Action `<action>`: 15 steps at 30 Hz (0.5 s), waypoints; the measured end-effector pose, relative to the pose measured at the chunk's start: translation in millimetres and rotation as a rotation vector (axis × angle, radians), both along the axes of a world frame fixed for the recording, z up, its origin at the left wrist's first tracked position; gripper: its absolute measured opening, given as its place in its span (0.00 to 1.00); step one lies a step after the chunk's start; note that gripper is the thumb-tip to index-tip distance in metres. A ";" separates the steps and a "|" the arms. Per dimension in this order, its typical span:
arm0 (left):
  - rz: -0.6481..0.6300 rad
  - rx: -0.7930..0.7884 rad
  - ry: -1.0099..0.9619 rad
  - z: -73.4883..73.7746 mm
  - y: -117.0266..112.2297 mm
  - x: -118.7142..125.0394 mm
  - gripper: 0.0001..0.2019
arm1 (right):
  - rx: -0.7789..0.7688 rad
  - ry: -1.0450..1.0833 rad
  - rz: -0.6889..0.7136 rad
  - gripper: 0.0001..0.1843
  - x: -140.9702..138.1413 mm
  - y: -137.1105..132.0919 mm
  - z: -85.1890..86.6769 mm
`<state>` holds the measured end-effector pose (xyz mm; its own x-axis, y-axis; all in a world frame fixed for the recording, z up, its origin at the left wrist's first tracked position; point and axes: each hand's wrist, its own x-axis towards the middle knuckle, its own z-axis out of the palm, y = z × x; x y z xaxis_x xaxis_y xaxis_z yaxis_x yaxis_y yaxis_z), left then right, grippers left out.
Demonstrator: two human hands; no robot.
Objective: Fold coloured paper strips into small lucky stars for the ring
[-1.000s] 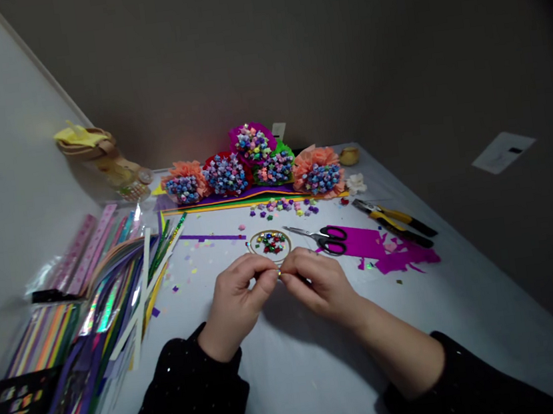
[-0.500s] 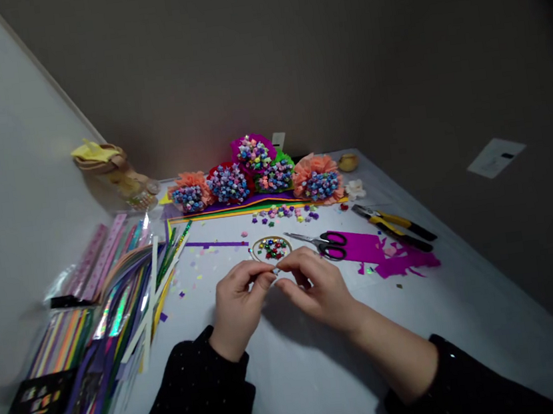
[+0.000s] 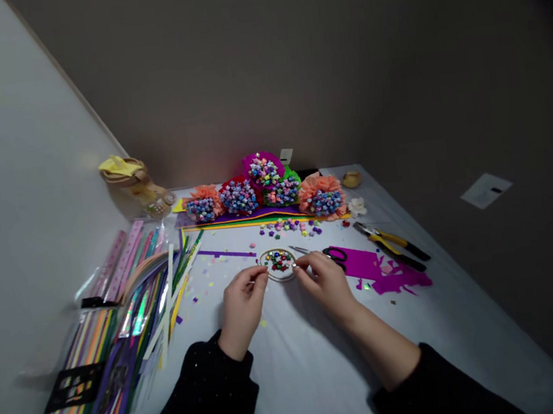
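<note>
A small round dish with a gold-coloured rim (image 3: pixel 276 280) holds several shiny red, green, blue and gold stars (image 3: pixel 279 260). My left hand (image 3: pixel 242 308) is at its left edge, thumb and forefinger pinched together; what lies between them is too small to make out. On the other side, my right hand (image 3: pixel 327 286) pinches a small pale piece (image 3: pixel 294 266) beside the rim. Whether either hand touches the dish I cannot tell. Black-handled scissors (image 3: pixel 335 253) lie just behind my right hand, which partly hides them.
Crepe-paper flowers filled with paper stars (image 3: pixel 238 197) stand along the back. Loose stars (image 3: pixel 294 228) lie before them. Paper strips (image 3: pixel 77 386) cover the left side. Magenta paper (image 3: pixel 356 262) and yellow-black pliers (image 3: pixel 392 243) lie at the right. A purple strip (image 3: pixel 226 253) lies left of the dish.
My hands were together over a small pale piece in front of the dish. Now they are apart, one at each side of it. The view has shifted slightly.
</note>
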<state>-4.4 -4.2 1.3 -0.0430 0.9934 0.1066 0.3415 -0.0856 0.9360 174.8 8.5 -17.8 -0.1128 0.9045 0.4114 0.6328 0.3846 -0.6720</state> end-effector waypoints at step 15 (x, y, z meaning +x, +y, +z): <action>-0.248 0.084 0.634 -8.9 -0.5 -5.2 0.06 | -0.125 -0.024 -0.096 0.10 0.5 17.5 -21.9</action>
